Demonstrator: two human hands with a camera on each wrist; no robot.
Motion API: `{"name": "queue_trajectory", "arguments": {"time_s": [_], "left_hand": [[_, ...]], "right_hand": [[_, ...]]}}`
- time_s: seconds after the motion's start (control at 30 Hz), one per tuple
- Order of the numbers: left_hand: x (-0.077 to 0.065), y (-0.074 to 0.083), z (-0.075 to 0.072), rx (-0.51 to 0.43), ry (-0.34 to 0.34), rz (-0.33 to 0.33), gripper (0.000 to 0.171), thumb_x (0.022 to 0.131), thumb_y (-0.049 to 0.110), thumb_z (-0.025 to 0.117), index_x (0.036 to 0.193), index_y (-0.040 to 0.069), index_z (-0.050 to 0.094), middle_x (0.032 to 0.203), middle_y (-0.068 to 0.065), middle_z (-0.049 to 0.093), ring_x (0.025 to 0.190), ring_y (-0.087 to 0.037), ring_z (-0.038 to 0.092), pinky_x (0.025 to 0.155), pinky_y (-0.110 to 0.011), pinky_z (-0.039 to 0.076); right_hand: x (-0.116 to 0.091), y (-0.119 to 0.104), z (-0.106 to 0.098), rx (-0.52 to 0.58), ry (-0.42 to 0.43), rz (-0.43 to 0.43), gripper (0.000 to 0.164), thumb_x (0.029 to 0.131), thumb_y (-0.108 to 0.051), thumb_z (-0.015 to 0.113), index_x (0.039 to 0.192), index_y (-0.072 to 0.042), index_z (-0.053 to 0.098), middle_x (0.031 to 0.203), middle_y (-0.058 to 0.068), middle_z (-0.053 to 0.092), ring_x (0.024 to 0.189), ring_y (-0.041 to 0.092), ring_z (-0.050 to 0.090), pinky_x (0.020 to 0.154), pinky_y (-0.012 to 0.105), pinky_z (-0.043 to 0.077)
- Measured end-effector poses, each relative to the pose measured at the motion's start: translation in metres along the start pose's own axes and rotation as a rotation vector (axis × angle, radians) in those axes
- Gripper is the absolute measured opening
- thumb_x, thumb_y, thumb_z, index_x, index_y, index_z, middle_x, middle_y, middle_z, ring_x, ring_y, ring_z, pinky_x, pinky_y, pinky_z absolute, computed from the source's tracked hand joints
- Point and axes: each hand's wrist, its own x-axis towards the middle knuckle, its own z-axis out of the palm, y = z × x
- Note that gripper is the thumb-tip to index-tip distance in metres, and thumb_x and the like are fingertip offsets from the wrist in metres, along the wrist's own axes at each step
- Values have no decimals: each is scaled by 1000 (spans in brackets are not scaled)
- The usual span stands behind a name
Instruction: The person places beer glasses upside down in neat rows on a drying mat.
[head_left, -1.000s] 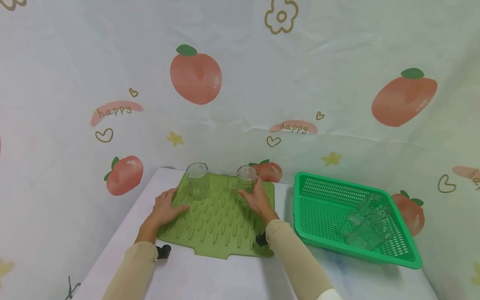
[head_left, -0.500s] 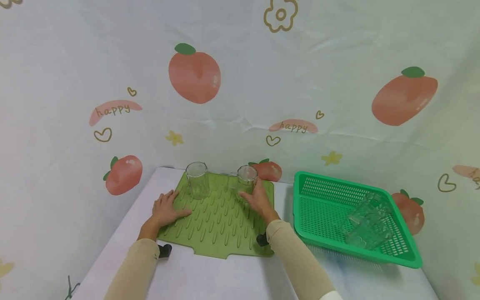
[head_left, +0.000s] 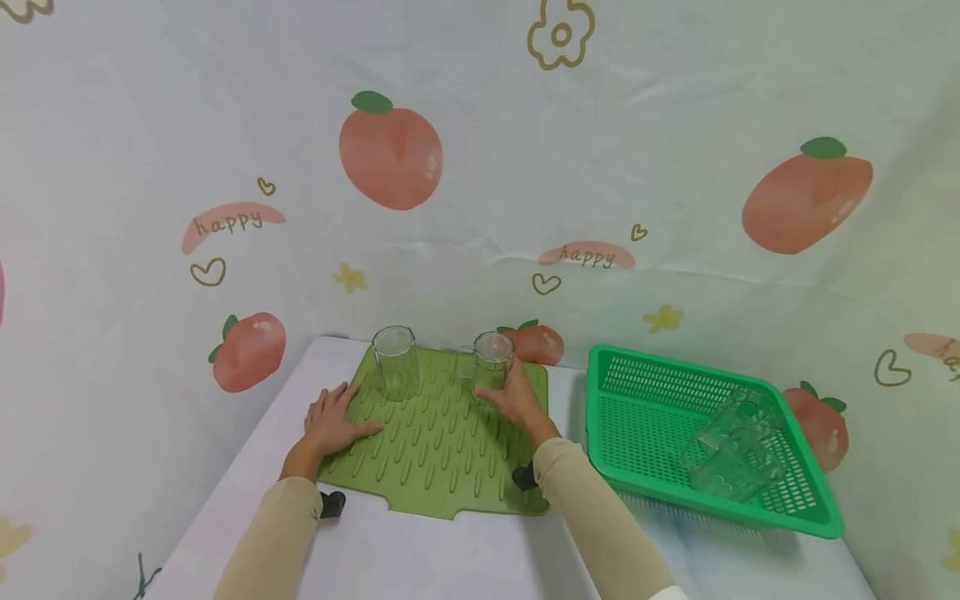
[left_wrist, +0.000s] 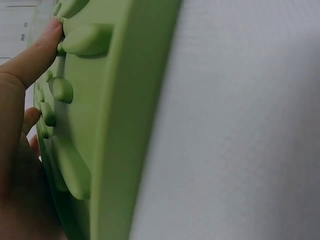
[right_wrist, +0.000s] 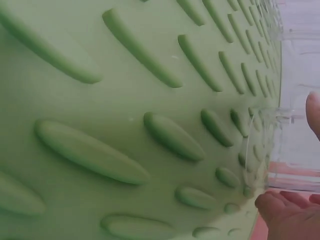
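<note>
On the green ridged drying mat (head_left: 435, 467) stand two clear glasses. My right hand (head_left: 519, 398) grips the nearer-right one, a glass mug (head_left: 492, 367) with its handle pointing left, thumb on the front and fingers on the right side. In the right wrist view, the mug's base (right_wrist: 255, 150) sits on the mat. My left hand (head_left: 330, 421) rests on the mat's left edge, fingers and thumb spread. The other glass (head_left: 397, 367) stands upright just beyond that hand, apart from it. The left wrist view shows a finger (left_wrist: 37, 57) touching the mat's ridges.
A green plastic basket (head_left: 622, 358) stands to the right of the mat, with clear glass mugs (head_left: 738, 467) lying in its right part. White table surface (head_left: 420, 558) shows in front of the mat. A printed cloth backdrop (head_left: 480, 167) hangs close behind.
My left hand has shifted slightly, its thumb a little further right over the mat. The right hand and the mug stay nearly in place.
</note>
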Motion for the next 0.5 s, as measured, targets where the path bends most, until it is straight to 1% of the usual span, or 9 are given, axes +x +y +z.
{"name": "queue_trajectory", "arguments": {"time_s": [0.07,0.17,0.23,0.33,0.43,0.5], "left_hand": [[0,0,0,4,-1,-4,106,83,57,76,161,5,25,167,-27,15,153,-57,1,120,-75,5],[0,-1,0,16,-10,-14,106,85,56,76,161,6,24,167,-27,14,153,-57,1,119,-76,6],[-1,-1,-1,18,-17,-21,105,85,56,76,162,7,23,168,-27,13,153,-57,0,119,-77,6],[-1,-1,-1,18,-24,-23,105,85,57,76,162,7,23,168,-27,13,153,-57,0,119,-77,7],[-2,0,0,0,-18,-20,106,84,56,76,161,7,24,168,-26,13,153,-57,0,119,-77,6],[-2,0,1,-6,-5,-12,106,83,57,77,161,7,26,167,-27,14,153,-57,0,119,-77,5]], "right_hand": [[-1,-3,-1,-13,-6,8,102,89,-18,80,163,-6,11,168,20,24,156,38,26,123,57,32],[-3,-10,-4,-43,-3,-29,105,89,-19,81,163,-3,7,168,23,22,156,40,25,122,58,33],[-4,-15,-7,-64,7,-51,106,88,-20,82,162,-2,7,167,25,23,155,41,26,121,58,33],[-6,-22,-12,-100,29,-76,104,86,-21,84,159,-1,12,162,27,27,153,42,30,120,58,35],[-8,-29,-18,-172,31,-42,103,87,-29,83,159,-5,14,162,28,24,151,43,32,118,58,38],[-10,-33,-22,-215,25,-30,105,87,-32,83,160,-5,13,163,30,21,151,45,32,117,59,39]]}}
